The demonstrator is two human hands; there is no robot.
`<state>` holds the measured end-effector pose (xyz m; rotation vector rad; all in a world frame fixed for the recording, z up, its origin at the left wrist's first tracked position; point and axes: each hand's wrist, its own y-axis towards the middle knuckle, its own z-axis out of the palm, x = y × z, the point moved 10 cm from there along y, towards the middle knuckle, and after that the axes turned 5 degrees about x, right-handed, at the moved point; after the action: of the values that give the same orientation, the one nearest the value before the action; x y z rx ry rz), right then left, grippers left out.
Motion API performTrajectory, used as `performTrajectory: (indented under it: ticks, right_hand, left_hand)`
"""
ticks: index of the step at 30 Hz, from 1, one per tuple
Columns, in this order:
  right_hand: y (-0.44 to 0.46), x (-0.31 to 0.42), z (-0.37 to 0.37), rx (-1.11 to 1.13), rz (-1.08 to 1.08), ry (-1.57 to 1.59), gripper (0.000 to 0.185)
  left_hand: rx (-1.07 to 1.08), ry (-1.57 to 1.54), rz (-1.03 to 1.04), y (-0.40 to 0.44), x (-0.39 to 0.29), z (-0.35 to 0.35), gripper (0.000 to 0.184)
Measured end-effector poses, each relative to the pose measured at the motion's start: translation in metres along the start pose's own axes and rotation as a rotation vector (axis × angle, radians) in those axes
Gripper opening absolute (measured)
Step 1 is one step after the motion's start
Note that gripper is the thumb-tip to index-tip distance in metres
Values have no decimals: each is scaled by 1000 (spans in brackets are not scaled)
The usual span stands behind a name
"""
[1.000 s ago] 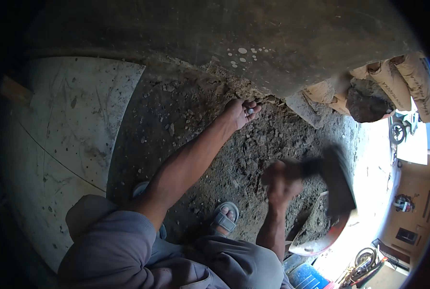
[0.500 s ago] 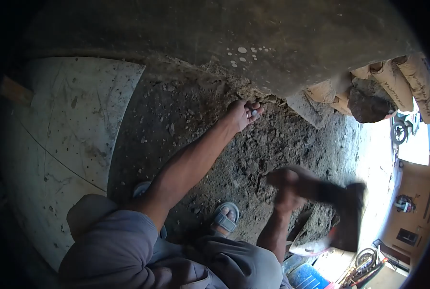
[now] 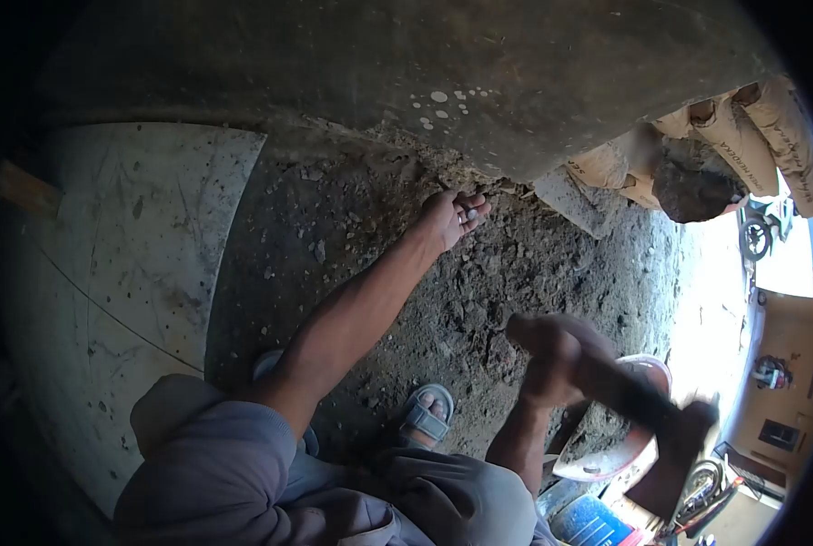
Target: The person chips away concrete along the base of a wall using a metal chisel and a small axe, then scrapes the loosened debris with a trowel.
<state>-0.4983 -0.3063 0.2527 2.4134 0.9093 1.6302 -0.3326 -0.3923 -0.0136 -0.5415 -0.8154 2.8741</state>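
Note:
My left hand (image 3: 456, 217) is low at the base of the grey wall (image 3: 361, 64), its fingers curled round a thin metal rod, whose round pale end (image 3: 472, 215) shows between them. The rod's other end points at the broken wall edge. My right hand (image 3: 552, 364) is closed round the handle of a heavy hammer (image 3: 669, 464). The hammer is out to the right, tilted down and blurred by motion, above a pinkish basin (image 3: 598, 466). Rubble and loose soil (image 3: 479, 300) lie between my hands.
A pale stained board (image 3: 142, 264) covers the left side. Filled sacks (image 3: 734, 146) and a dark rock-like lump (image 3: 693, 187) stand at the upper right. A blue container (image 3: 593, 523) is at lower right, with a motorbike (image 3: 702, 487) beyond. My sandalled foot (image 3: 427, 414) is on the ground.
My right hand has swung the hammer down and to the right, away from the wall. My left hand has stayed at the wall's base. The view has shifted slightly.

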Motion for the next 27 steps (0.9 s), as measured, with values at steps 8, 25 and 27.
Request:
performTrajectory:
  ticks: [8, 25, 27]
  right_hand:
    - [-70, -184, 93, 316, 679, -168, 12]
    - [-50, -112, 43, 108, 705, -1, 20]
    - [-4, -28, 3, -113, 227, 172, 29]
  left_hand:
    - [-18, 4, 52, 6, -6, 7, 31]
    - [85, 61, 14, 25, 15, -7, 28]
    - [-10, 98, 7, 5, 2, 2, 28]
